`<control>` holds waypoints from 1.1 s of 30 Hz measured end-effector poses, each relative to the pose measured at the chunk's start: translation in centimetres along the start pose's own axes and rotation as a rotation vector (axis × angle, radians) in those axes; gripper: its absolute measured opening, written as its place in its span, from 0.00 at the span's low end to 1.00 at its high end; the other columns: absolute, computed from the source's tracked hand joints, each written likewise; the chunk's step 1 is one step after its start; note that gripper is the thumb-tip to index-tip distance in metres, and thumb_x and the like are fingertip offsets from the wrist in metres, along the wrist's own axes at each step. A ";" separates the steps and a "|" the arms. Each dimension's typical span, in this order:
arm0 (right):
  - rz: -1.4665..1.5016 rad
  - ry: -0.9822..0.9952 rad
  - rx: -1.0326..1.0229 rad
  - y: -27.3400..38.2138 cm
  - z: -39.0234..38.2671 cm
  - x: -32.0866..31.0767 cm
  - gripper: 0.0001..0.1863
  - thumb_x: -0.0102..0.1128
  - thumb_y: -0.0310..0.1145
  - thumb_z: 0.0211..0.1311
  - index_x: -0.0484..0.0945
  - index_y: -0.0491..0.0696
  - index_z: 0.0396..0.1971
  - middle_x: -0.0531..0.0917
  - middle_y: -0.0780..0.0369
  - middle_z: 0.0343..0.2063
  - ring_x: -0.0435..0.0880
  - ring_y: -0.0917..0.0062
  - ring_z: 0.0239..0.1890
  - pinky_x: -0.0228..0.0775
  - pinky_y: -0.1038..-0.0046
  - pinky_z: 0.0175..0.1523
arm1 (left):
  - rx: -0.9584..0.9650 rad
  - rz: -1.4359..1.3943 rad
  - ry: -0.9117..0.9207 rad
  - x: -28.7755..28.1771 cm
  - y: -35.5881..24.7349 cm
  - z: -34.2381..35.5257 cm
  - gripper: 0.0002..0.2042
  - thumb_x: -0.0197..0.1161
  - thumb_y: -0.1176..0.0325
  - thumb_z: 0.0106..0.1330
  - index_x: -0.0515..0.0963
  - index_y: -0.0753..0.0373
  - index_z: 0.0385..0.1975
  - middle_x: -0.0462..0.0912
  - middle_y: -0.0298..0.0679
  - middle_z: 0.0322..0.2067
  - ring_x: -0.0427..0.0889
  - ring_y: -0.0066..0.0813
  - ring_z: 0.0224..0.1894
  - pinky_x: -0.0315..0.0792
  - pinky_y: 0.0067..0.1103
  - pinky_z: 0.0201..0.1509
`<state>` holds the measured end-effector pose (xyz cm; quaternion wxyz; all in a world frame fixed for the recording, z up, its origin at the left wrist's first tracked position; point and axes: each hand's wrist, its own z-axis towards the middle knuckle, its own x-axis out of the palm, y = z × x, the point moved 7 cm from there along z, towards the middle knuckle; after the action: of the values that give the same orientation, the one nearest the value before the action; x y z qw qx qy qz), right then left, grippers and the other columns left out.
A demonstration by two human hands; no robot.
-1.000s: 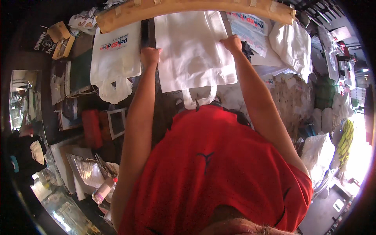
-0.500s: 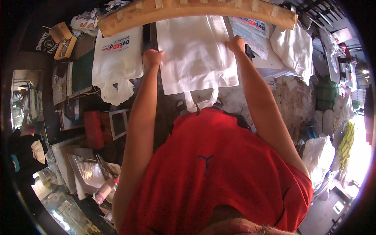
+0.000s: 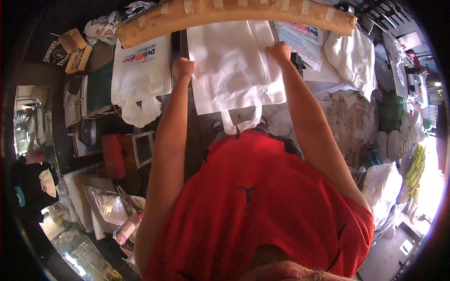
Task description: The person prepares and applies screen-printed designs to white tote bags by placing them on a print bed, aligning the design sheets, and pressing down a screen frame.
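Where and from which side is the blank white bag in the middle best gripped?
The white bag is probably best pinched at its long side edges: left hand from the left, right hand from the right. It is spread flat with both edges exposed, while its far end is hidden behind the taped brown bar and its handle hangs nearer the person.

On the desk, a plain bag is overhanging the middle of the near edge; a lettered bag is lying toward the left end, printed plastic and a creased bag toward the right.
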<state>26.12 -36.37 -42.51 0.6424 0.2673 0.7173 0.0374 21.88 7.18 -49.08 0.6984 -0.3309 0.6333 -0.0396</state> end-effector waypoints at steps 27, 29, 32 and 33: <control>0.117 -0.027 0.007 -3.2 0.1 -0.2 0.24 0.72 0.51 0.39 0.86 0.46 0.30 0.87 0.56 0.31 0.86 0.65 0.37 0.78 0.66 0.45 | -0.102 -0.527 0.003 -1.5 -0.3 -2.0 0.15 0.76 0.70 0.42 0.72 0.61 0.21 0.76 0.34 0.23 0.73 0.26 0.27 0.69 0.25 0.32; 0.109 -0.030 0.018 -3.1 0.1 -0.3 0.24 0.74 0.51 0.39 0.86 0.46 0.29 0.87 0.56 0.31 0.87 0.66 0.36 0.78 0.66 0.44 | -0.114 -0.511 -0.019 -1.3 0.0 -2.0 0.16 0.77 0.71 0.42 0.72 0.62 0.22 0.76 0.33 0.23 0.72 0.25 0.26 0.69 0.25 0.32; 0.095 -0.021 0.019 -3.0 0.3 -0.3 0.24 0.76 0.50 0.37 0.86 0.46 0.29 0.87 0.57 0.31 0.87 0.67 0.36 0.78 0.67 0.44 | -0.100 -0.467 -0.124 -1.6 0.0 -1.8 0.16 0.78 0.71 0.38 0.73 0.62 0.17 0.78 0.34 0.18 0.75 0.25 0.22 0.71 0.26 0.27; 0.126 -0.001 0.032 -3.0 0.3 -0.2 0.24 0.76 0.50 0.36 0.86 0.46 0.30 0.87 0.57 0.31 0.87 0.67 0.36 0.78 0.67 0.44 | -0.111 -0.529 -0.127 -1.6 0.3 -1.9 0.16 0.79 0.71 0.37 0.73 0.62 0.17 0.78 0.34 0.18 0.75 0.26 0.21 0.71 0.26 0.27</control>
<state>25.42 -39.14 -43.64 0.6347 0.3224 0.6991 0.0660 19.73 7.43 -47.79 0.6828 -0.5245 0.4811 -0.1649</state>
